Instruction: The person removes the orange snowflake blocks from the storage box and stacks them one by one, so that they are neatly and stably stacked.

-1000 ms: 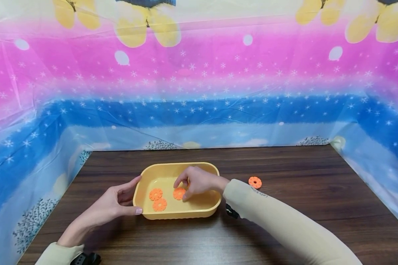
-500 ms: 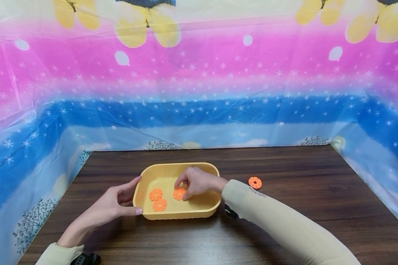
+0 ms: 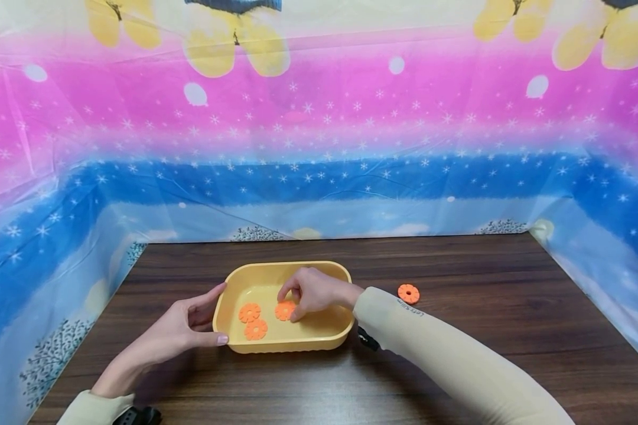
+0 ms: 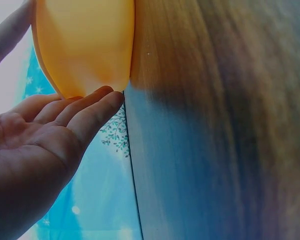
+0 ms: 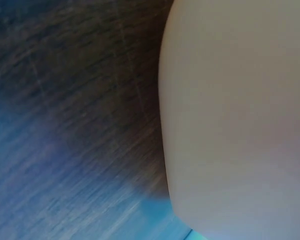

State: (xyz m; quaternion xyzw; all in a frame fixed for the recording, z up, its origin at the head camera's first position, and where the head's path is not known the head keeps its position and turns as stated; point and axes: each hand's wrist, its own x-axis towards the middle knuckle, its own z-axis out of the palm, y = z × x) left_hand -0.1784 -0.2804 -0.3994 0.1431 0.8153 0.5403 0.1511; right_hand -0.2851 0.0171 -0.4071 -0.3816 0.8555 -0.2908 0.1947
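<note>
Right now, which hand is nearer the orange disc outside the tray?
Right. The right hand is inside the yellow tray, left of the orange disc; the left hand touches the tray's left end, farther off.

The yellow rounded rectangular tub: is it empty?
Not empty: in the tub, the head view shows three flat orange notched discs, one pinched by the right hand.

Taking twelve as straight ahead, I see a tray [image 3: 292, 345] on the table [image 3: 298, 389], the left hand [image 3: 183, 327] touching its nine-o'clock end. Inside, the first disc [image 3: 249, 313] lies toward nine, the second disc [image 3: 256, 330] touching it toward eight; the third disc [image 3: 283, 310] is mid-tray, at the fingertips of the right hand [image 3: 319, 290]. Outside the tray, at three, lies a fourth disc [image 3: 414, 298]. Cloth [image 3: 319, 177] hangs behind, from ten to two.
</note>
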